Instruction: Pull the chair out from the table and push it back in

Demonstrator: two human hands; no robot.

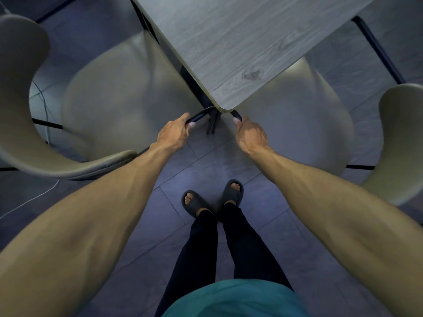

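Note:
A grey wood-grain table (240, 46) points its rounded corner at me. Under that corner sits a chair with a black curved rail (201, 115), mostly hidden by the tabletop; thin black legs (211, 126) show below. My left hand (174, 133) grips the left end of the rail. My right hand (250, 133) grips the right end, just beside the table corner. Both arms are stretched forward.
A beige shell chair (109, 99) stands at the left side of the table, another beige chair (302, 124) at the right. Thin cables (43, 104) lie on the grey tiled floor at left. My feet in dark slippers (212, 197) stand behind the hands.

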